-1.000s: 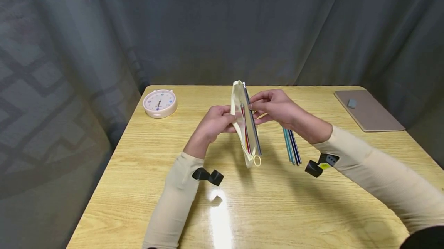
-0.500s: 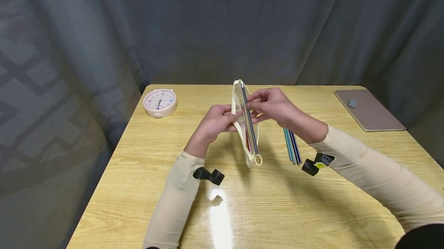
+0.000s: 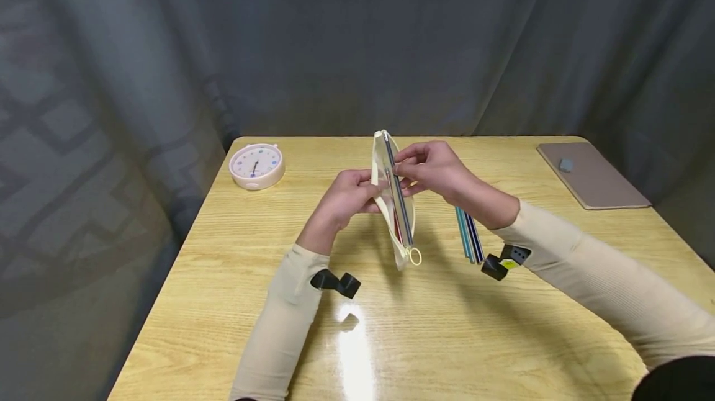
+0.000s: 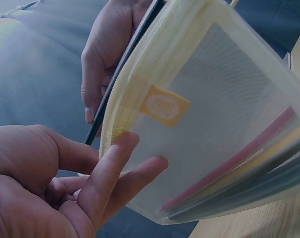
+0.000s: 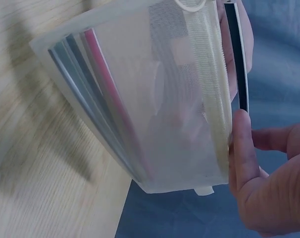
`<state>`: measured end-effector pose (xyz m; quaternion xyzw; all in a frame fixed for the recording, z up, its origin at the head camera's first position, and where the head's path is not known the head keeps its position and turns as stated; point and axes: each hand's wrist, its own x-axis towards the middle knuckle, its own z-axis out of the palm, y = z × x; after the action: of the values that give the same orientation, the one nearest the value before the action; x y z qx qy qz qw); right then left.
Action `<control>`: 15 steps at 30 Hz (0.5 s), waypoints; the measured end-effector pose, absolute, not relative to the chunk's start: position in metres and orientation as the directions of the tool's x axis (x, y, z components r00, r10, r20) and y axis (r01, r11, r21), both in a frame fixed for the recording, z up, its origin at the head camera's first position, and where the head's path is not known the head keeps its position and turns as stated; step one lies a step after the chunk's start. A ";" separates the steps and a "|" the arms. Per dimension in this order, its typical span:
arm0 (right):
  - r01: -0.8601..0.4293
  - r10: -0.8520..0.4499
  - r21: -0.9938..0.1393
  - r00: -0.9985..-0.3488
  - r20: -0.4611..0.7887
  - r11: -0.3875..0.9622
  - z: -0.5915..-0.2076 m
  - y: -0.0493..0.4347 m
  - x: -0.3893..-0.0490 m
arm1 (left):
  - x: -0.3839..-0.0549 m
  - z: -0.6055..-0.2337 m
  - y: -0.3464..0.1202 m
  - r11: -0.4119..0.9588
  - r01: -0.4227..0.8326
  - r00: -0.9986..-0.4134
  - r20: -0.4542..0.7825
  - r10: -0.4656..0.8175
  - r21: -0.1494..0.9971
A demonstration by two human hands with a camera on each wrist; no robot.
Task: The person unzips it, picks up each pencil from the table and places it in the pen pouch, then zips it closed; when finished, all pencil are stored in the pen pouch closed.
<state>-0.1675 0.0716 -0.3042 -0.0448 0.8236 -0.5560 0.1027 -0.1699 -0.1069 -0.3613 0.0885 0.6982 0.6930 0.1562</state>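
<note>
A translucent pouch with a cream zipper [image 4: 214, 74] stands on edge above the table, its mouth parted. My left hand [image 3: 347, 195] grips its left side, thumb at the zipper edge and fingers spread on the mesh. Between the thumb and fingers of my right hand [image 3: 438, 168] is a dark pencil [image 5: 237, 57], lengthwise at the pouch's mouth. Other right-hand fingers touch the pouch's far side. A red pencil [image 5: 108, 74] and several others lie along the bottom inside, blurred through the mesh. Several blue and teal pencils [image 3: 468, 236] lie on the table under my right forearm.
A pink round clock [image 3: 257, 166] sits at the table's back left. At the back right lies a mauve notebook [image 3: 603, 180] with a small grey-blue block [image 3: 566, 166] on it. A dark curtain [image 3: 357, 47] hangs behind the table [image 3: 234, 301].
My right hand has moved slightly left, bringing the dark pencil from the pouch's right edge into its mouth. The left hand has stayed in place.
</note>
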 end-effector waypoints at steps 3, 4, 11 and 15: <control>0.040 -0.188 -0.931 -0.975 -0.116 0.364 -0.305 0.071 -0.169 | -0.169 -0.362 -0.108 0.028 -0.088 -0.938 -0.092 0.334 0.996; 0.038 -0.185 -0.932 -0.976 -0.112 0.361 -0.304 0.072 -0.168 | -0.169 -0.363 -0.108 0.028 -0.086 -0.938 -0.091 0.334 0.996; 0.028 -0.147 -0.934 -0.985 -0.085 0.355 -0.299 0.097 -0.169 | -0.168 -0.362 -0.108 0.008 -0.089 -0.939 -0.086 0.333 0.996; 0.063 -0.116 -0.923 -0.987 -0.115 0.380 -0.302 0.124 -0.173 | -0.168 -0.361 -0.108 0.015 -0.089 -0.938 -0.088 0.335 0.996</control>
<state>-0.1726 0.1244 -0.3020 -0.0160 0.8267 -0.5567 0.0806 -0.1676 -0.1078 -0.3613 0.0884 0.6959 0.6963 0.1520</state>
